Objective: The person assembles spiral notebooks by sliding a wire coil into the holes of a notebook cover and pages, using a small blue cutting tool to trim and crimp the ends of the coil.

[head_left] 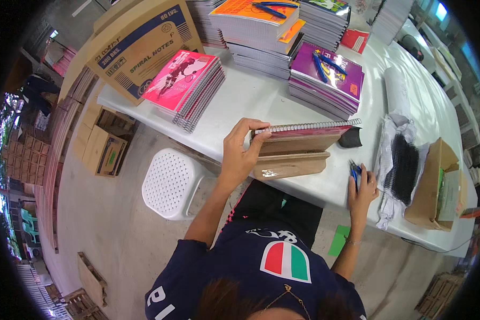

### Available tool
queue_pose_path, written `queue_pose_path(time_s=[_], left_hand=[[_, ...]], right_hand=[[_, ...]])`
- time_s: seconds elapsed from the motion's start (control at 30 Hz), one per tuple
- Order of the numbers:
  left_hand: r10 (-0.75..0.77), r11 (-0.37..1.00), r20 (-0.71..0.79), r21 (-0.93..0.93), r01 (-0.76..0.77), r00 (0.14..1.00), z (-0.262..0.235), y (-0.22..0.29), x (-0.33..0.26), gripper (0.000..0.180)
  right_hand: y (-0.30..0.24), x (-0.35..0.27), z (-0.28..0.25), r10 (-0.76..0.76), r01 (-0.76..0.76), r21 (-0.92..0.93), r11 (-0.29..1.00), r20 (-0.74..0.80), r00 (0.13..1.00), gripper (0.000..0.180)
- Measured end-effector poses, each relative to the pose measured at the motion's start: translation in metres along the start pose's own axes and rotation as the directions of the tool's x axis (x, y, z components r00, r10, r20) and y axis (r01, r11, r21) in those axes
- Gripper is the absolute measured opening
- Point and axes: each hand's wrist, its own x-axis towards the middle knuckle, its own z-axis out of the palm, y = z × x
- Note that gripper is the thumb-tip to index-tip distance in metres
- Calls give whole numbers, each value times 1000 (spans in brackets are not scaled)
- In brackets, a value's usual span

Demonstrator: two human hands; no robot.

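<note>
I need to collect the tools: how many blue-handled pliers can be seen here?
3: one on the orange notebook stack, one on the purple notebook stack, one under the right hand. Others may be hidden.

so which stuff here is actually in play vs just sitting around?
In play: left hand gripping spiral notebook on wooden jig; right hand on blue pliers.
Idle: pink notebook stack, purple notebook stack, black coils, cardboard box, white stool.

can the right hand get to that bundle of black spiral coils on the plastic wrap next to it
Probably yes. The right hand rests on blue pliers at the table edge, and the black coils lie just beyond it on the white plastic wrap, with nothing between them.
</note>
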Motion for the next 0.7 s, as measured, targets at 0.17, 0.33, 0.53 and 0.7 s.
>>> queue_pose_path(time_s=[0.17, 0.33, 0.53, 0.7], left_hand=[[-61, 997, -4, 45, 61, 998, -2, 0, -3, 17], [-108, 994, 14, -2, 108, 994, 3, -5, -5, 20], [-192, 978, 62, -67, 196, 979, 1, -5, -5, 20], [-237, 953, 73, -176, 247, 969, 0, 1, -8, 24]], right_hand=[[-73, 14, -22, 106, 1, 563, 827, -157, 982, 44], [-164, 16, -42, -184, 242, 688, 684, -158, 970, 53], [-206, 16, -19, -242, 333, 668, 666, -229, 943, 52], [-216, 18, -13, -256, 346, 640, 686, -233, 938, 51]])
